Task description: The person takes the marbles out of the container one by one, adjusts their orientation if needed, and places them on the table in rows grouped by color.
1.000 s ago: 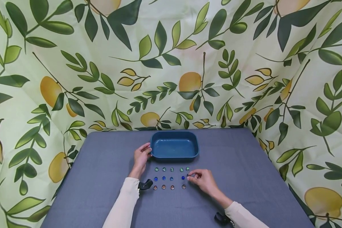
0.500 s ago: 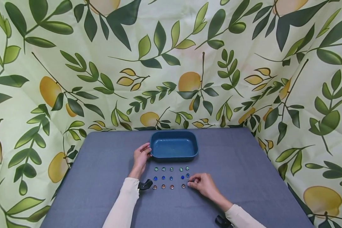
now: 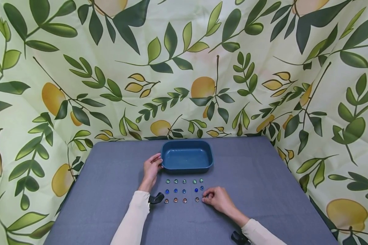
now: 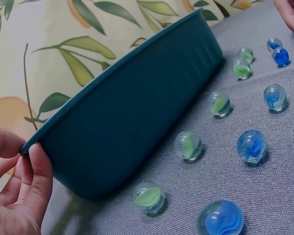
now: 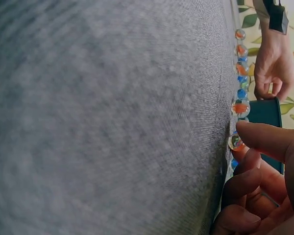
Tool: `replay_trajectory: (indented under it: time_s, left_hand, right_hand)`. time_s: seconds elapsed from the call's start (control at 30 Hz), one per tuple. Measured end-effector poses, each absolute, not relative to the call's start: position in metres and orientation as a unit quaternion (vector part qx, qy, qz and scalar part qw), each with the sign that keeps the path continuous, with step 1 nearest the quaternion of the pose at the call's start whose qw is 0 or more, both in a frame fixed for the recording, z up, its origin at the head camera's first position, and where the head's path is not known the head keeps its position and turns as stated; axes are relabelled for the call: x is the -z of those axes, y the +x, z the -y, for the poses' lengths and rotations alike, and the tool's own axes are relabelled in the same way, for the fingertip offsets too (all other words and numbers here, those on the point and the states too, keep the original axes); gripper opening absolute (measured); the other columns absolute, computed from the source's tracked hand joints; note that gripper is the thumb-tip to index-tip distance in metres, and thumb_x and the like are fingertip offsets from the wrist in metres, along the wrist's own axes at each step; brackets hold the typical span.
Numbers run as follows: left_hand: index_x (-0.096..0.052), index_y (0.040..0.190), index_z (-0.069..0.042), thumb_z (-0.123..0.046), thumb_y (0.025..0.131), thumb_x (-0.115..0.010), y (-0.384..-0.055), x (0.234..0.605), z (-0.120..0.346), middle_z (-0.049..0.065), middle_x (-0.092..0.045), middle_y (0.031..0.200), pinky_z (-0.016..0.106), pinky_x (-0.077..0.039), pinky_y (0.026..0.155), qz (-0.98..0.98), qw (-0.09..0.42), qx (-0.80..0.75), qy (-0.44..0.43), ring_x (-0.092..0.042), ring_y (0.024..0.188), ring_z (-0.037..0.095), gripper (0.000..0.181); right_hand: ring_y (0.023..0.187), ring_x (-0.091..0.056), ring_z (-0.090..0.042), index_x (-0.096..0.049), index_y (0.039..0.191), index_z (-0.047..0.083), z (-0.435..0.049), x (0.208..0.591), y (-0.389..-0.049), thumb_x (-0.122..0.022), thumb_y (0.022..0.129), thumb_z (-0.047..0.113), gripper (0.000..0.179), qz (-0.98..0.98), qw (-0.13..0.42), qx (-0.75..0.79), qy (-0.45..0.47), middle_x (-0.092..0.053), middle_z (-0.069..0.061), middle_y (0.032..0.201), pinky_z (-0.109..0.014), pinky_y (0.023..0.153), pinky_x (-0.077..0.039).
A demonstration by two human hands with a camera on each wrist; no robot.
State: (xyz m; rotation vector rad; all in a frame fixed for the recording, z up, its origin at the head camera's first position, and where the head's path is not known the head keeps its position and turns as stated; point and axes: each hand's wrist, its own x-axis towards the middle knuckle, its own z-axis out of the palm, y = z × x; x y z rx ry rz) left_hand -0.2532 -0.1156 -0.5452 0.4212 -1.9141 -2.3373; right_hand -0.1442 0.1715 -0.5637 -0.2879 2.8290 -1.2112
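Note:
My left hand (image 3: 151, 168) pinches the left rim of a deep blue plastic tub (image 3: 187, 170), thumb and fingers meeting over its edge in the left wrist view. In front of the tub, glass marbles lie in three rows: green-swirled (image 4: 188, 145) nearest the tub, then blue (image 4: 252, 146), then orange (image 3: 175, 200). At the right end of the orange row, my right hand (image 3: 219, 199) pinches a clear marble with an orange swirl (image 5: 235, 142) between thumb and index finger, low at the cloth. Its other fingers are curled. From the head, the fingers hide that marble.
A grey cloth (image 3: 251, 163) covers the table. Behind and on both sides hangs a curtain (image 3: 184, 78) printed with leaves and lemons. Each wrist wears a black camera mount (image 3: 156, 198). Within the rows, a wider gap separates the third and fourth marbles.
My right hand has moved from the blue row's right end toward me, to the orange row's end. A blue marble now lies uncovered where the fingers were. The left hand stays on the tub.

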Motion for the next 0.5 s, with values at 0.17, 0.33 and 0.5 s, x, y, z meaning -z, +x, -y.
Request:
replay_trajectory:
  time_s: [0.17,0.33,0.5]
  left_hand:
    - [-0.06,0.127,0.006,0.002,0.093,-0.058,-0.253,0.546,0.116,0.025,-0.057,0.12,0.02,-0.049,0.06,0.626,0.048,0.766,0.135,-0.056,0.073,0.01,0.034]
    - [-0.061,0.128,0.002,-0.004,0.094,-0.059,-0.251,0.549,0.118,0.021,-0.059,0.12,0.021,-0.05,0.062,0.639,0.046,0.755,0.14,-0.057,0.077,0.009,0.034]
    - [-0.059,0.13,0.002,-0.013,0.098,-0.056,-0.248,0.549,0.122,0.014,-0.061,0.11,0.023,-0.052,0.064,0.641,0.064,0.752,0.139,-0.056,0.084,0.012,0.035]
  right_hand:
    - [0.049,-0.043,0.001,-0.074,0.08,0.017,-0.17,0.563,-0.145,-0.082,0.077,0.02,0.009,-0.916,0.024,0.391,-0.086,-0.054,0.012,0.057,-0.019,0.047,-0.035]
    - [0.052,-0.044,0.0,-0.073,0.08,0.019,-0.17,0.558,-0.148,-0.078,0.082,0.02,0.005,-0.911,0.007,0.407,-0.068,-0.055,0.012,0.06,-0.018,0.049,-0.036]
    - [0.053,-0.044,-0.002,-0.074,0.081,0.017,-0.17,0.543,-0.158,-0.075,0.085,0.019,0.005,-0.904,-0.036,0.423,-0.057,-0.055,0.01,0.062,-0.019,0.049,-0.036]
